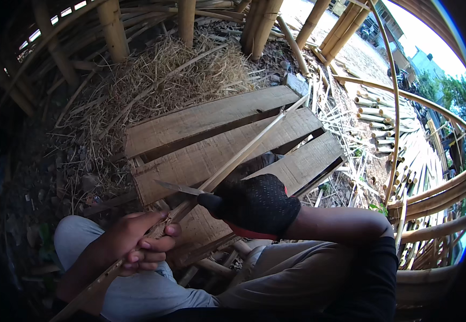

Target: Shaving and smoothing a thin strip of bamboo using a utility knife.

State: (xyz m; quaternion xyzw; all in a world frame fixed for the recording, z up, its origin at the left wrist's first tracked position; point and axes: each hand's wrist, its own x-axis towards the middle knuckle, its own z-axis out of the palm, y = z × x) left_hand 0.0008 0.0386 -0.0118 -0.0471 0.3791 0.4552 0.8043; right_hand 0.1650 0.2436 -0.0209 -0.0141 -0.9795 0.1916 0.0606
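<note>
A long split bamboo strip (246, 152) runs slantwise from the lower left up across a slatted wooden bench (211, 122). My bare left hand (146, 244) is closed around the strip's lower part, near my knee. A black glove with red edging covers my right hand (257, 206), which grips a knife whose handle is mostly hidden in the fist. The knife blade (178, 188) points left and lies across the strip, just beyond my left hand. Whether the edge bites into the bamboo I cannot tell.
Dry shavings (200, 67) are heaped behind the bench. Upright bamboo poles (186, 21) stand along the far side. To the right lie cut bamboo lengths (372, 111), behind a curved bamboo rail (431, 102). My legs (292, 271) are close against the bench's near edge.
</note>
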